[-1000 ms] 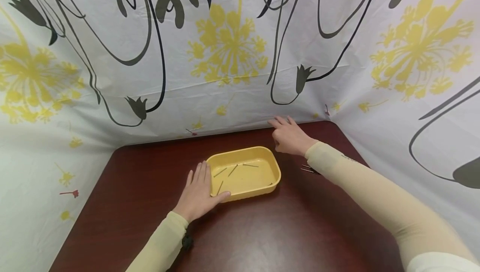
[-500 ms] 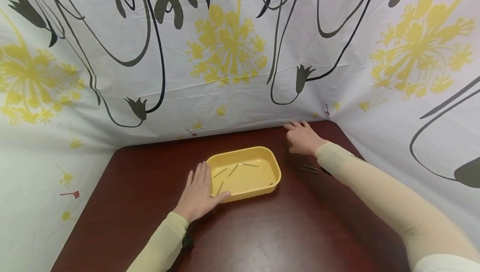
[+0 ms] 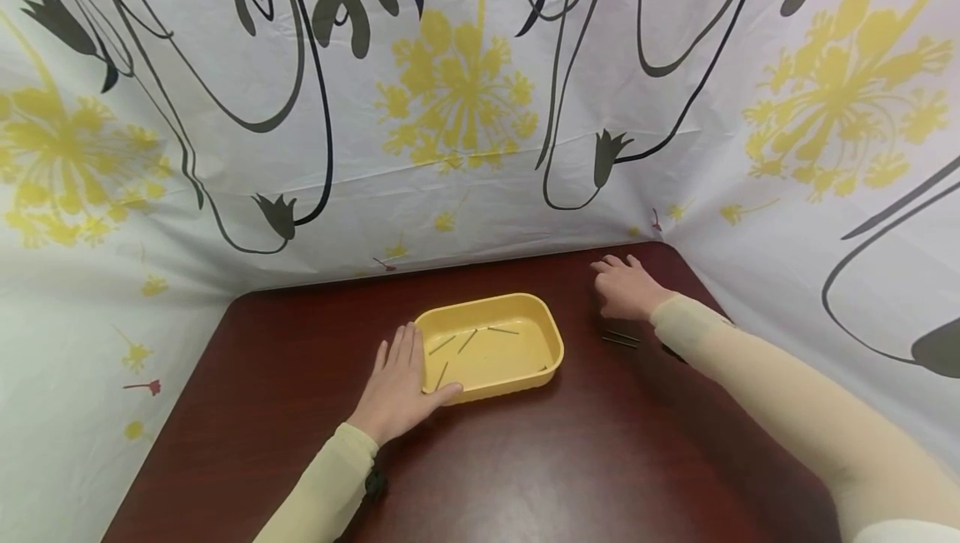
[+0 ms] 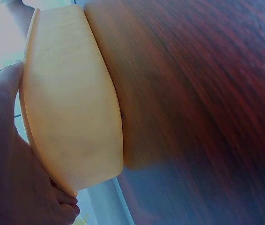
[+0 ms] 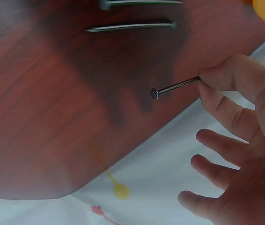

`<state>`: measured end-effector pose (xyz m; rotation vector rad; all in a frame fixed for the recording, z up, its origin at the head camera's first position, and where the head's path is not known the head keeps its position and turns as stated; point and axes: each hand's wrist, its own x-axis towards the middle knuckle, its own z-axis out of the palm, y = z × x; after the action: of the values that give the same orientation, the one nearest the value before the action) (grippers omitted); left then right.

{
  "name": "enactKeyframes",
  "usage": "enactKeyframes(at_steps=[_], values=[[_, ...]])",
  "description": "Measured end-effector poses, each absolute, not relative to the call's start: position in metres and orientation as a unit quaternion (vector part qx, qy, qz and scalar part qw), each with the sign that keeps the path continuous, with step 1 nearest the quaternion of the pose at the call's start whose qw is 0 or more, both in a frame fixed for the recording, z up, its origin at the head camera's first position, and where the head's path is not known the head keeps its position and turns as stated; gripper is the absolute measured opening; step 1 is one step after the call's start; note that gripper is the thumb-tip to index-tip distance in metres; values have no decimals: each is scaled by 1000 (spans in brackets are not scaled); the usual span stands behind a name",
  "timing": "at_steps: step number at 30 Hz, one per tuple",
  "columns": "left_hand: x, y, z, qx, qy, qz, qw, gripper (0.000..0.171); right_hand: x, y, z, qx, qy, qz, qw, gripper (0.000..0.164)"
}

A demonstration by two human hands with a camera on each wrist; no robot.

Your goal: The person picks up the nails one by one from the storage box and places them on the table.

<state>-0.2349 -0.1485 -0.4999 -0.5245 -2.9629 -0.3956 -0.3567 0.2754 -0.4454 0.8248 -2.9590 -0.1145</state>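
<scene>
Toward the far right corner of the counter (image 3: 570,476), and slightly back from its far edge, the right-hand grip (image 3: 628,289) has been moved since the earlier frames. White cloth (image 3: 360,218) printed with grey and yellow plants is hung beyond the far edge and along both sides. On the dark red counter, a yellow tray (image 3: 495,356) is set near the far edge, about midway between the left and right edges. Its left end is touched by the left-hand grip (image 3: 397,385), unclenched, with the fingers laid straight at the wall and the thumb rested along the near rim. By the right-hand grip, a nail (image 5: 177,87) is pinched between thumb and index finger, head outward; the other fingers are spread. Two loose nails (image 5: 130,27) are laid side by side near that grip, toward the right edge, heads at opposite ends. Inside the tray, four nails (image 3: 442,344) are scattered; a small dark piece (image 3: 542,369) at its near right corner cannot be identified.
</scene>
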Motion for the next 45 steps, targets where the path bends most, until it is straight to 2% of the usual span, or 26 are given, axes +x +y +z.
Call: enactKeyframes(at_steps=[17,45], values=[[-235,-149,-500,-174,-974,-129,57,117,-348,303,-468,274,-961,-21,29,31],[-235,-149,-499,-178,-972,-144,53,117,-347,306,-482,273,-961,-9,32,38]])
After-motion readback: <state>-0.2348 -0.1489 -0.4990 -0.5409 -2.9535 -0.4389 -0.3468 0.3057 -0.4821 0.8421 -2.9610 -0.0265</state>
